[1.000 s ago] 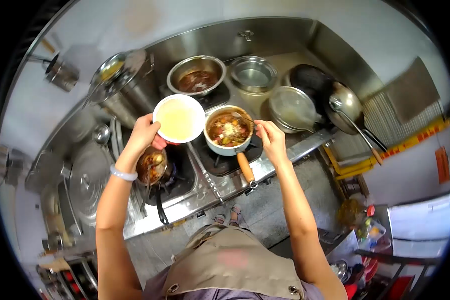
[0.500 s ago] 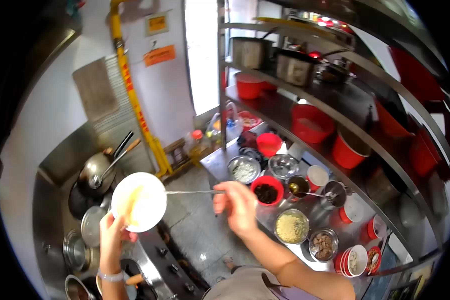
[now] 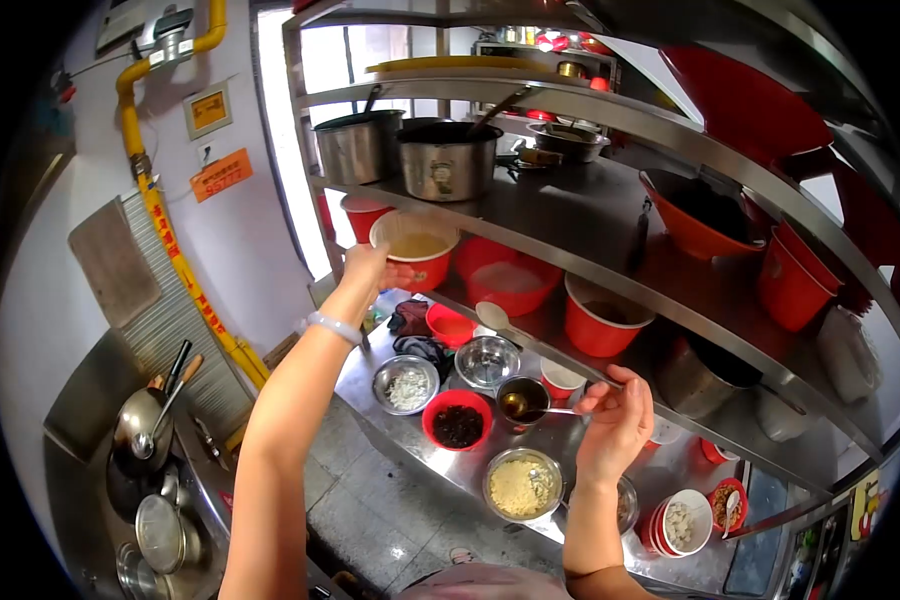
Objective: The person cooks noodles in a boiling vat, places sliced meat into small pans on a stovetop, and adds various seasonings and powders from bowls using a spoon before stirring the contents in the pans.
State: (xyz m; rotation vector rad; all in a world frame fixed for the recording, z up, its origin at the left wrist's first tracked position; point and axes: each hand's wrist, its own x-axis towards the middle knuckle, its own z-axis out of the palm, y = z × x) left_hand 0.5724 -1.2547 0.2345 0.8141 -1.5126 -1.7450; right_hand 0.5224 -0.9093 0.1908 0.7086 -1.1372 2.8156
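My left hand [image 3: 372, 268] grips the near-left side of a bowl [image 3: 425, 270], red outside and white inside, with pale yellow contents. The bowl is at the lower shelf, beside other red tubs. My right hand [image 3: 615, 420] pinches the handle of a long spoon [image 3: 492, 316], whose pale head points left over the steel table [image 3: 390, 425]. Below the spoon stand a steel bowl [image 3: 488, 362], a steel cup of dark yellow liquid [image 3: 518, 402] and a red bowl of dark food [image 3: 457, 424]. Nearer me is a bowl of yellow minced food [image 3: 522, 484].
Metal shelving [image 3: 570, 235] rises over the table and holds steel pots [image 3: 450, 165] and red tubs [image 3: 602, 325]. At the left is the stove counter with a wok [image 3: 138, 425] and a strainer [image 3: 160, 530]. A yellow pipe [image 3: 175, 245] runs down the wall.
The view has turned from the stove to the shelves and table. My left hand has carried the bowl to the lower shelf. My right hand has brought the spoon from the pot to above the table.
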